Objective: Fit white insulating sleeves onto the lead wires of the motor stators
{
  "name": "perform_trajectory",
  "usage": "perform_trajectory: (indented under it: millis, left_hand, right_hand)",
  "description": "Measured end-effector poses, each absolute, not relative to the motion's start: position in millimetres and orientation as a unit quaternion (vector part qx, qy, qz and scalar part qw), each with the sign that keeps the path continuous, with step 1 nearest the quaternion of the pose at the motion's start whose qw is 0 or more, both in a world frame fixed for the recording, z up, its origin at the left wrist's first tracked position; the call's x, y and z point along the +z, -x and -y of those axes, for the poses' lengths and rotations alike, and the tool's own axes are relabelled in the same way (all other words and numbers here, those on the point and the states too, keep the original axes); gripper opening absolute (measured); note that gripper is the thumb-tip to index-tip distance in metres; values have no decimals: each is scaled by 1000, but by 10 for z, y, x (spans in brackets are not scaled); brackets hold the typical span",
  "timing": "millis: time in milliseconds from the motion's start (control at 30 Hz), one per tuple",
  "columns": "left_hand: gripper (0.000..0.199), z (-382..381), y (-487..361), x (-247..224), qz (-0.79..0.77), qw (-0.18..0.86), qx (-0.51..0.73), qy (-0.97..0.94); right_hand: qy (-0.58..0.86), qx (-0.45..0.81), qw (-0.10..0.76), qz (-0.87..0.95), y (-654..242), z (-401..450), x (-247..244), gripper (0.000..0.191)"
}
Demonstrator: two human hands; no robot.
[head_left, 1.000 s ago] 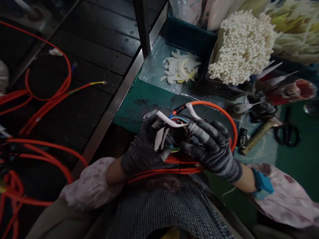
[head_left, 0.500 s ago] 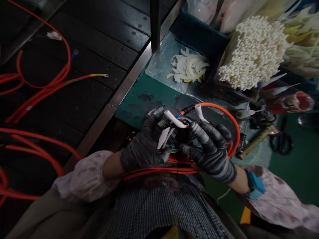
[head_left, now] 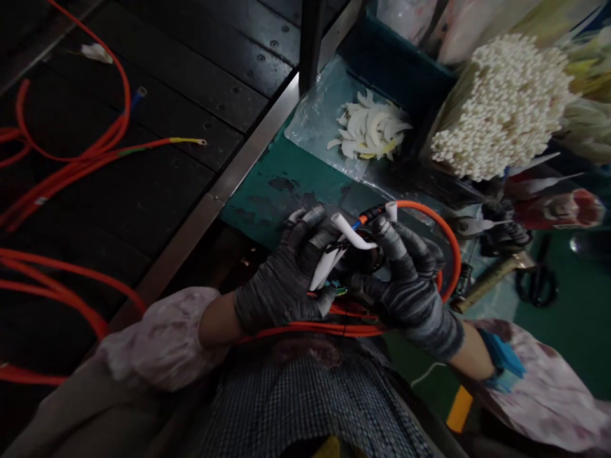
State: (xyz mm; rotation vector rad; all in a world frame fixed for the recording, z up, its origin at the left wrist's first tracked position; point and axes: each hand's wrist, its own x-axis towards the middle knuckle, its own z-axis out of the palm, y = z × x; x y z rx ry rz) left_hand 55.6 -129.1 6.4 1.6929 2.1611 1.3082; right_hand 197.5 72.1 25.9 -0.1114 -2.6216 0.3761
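Note:
Both hands wear grey striped gloves with paler fingertips. My left hand (head_left: 291, 280) curls around the left side of a dark round part (head_left: 365, 259) with white sleeves (head_left: 351, 231) and thin coloured wires. On its right side my right hand (head_left: 405, 280) has its fingers curled over the edge, beside a second short white sleeve (head_left: 391, 210). An orange cable (head_left: 449, 235) loops from a black connector (head_left: 371, 215) around the outside of my right hand. More orange cable (head_left: 310, 327) runs below both hands, close to the apron. The underside of the dark part is hidden.
White curved pieces (head_left: 373, 129) lie on a plastic bag at the back. A bundle of thin white tubes (head_left: 506, 105) is at the upper right. Scissors (head_left: 537, 280) and a hammer (head_left: 494, 280) lie to the right. Orange cables (head_left: 81, 181) coil over dark slats (head_left: 176, 83) at the left.
The view has shifted slightly. Both hands and the dark part sit a little further right, and my right fingers now cover more of the right white sleeve.

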Motion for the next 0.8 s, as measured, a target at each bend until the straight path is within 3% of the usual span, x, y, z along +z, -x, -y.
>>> perform_trajectory:
  millis: [200,433,567,800]
  left_hand:
    - [109,1272,-709,-165,-695,23,535,-480]
    - [98,1223,-1013,-272,-731,54,552,-399]
    - [94,1209,-1065,-339,-706,91,590,-381]
    - [97,1220,-993,-287,-703,30,565,-431]
  right_hand:
    - [78,197,234,949,-1985,-656,271,59]
    - [110,239,224,938,-2043,-585,266,47]
    - [140,220,237,936,-2146,-563,172,48]
    - [198,163,242,936,-2202,-453,165,45]
